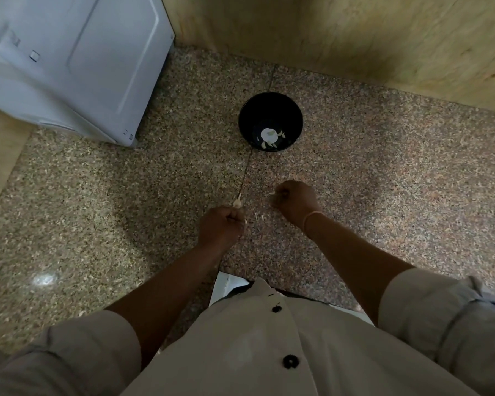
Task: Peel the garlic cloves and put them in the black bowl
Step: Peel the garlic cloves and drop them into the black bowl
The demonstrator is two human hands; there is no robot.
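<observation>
Head: left hand (220, 227) round garlic (237, 202); right hand (296, 202), peel (272, 193)

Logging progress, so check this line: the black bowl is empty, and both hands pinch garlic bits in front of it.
One error: the black bowl is not empty; the head view shows pale garlic pieces in its bottom. The rest holds: the left hand pinches a garlic clove, the right hand a pale scrap, in front of it.

Dim, warm light. A white glare spot sits on the speckled pinkish granite surface (97, 195) at eight o'clock. Soft shadows darken the tan wooden wall (355, 38) at one o'clock. Wide-angle bending curves the edges; detail is soft.
</observation>
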